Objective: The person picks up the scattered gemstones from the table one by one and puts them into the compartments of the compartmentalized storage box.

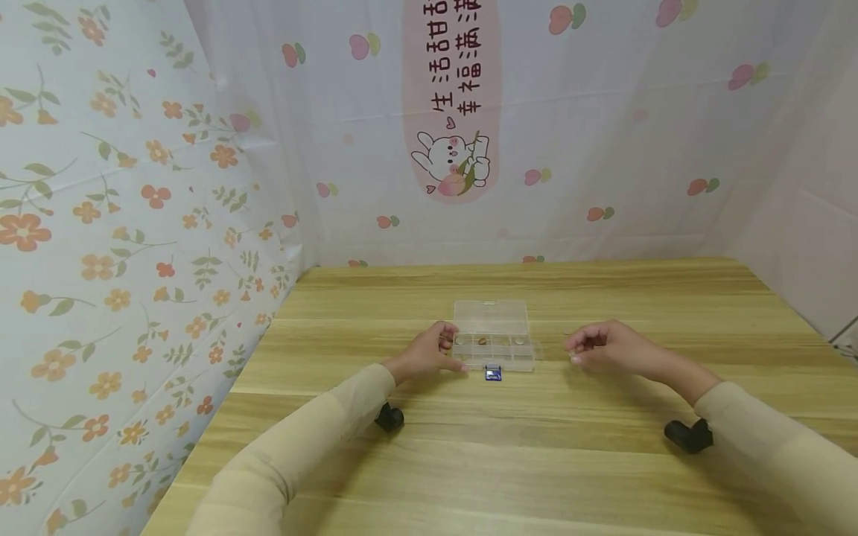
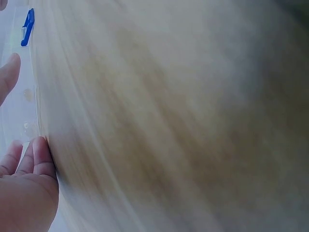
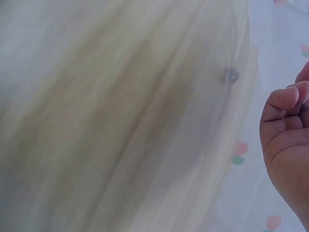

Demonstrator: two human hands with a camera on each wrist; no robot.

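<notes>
A clear plastic compartment box (image 1: 499,365) lies on the table with its lid (image 1: 492,318) raised at the back. Small round pieces, one of them brown (image 1: 482,341), sit in its back row. A blue latch (image 1: 493,374) hangs at the front edge. My left hand (image 1: 429,351) grips the box's left end, its thumb along the front. To the right of the box, my right hand (image 1: 606,348) hovers with curled fingers. Whether its fingertips pinch something small is unclear. In the right wrist view, a clear ball (image 3: 231,75) rests on the table, apart from the fingers.
The wood-grain table (image 1: 469,461) stretches around the box. A patterned curtain (image 1: 603,149) hangs behind the far edge, and a floral one (image 1: 134,223) along the left. Black wrist-worn pieces (image 1: 689,436) sit beneath both forearms.
</notes>
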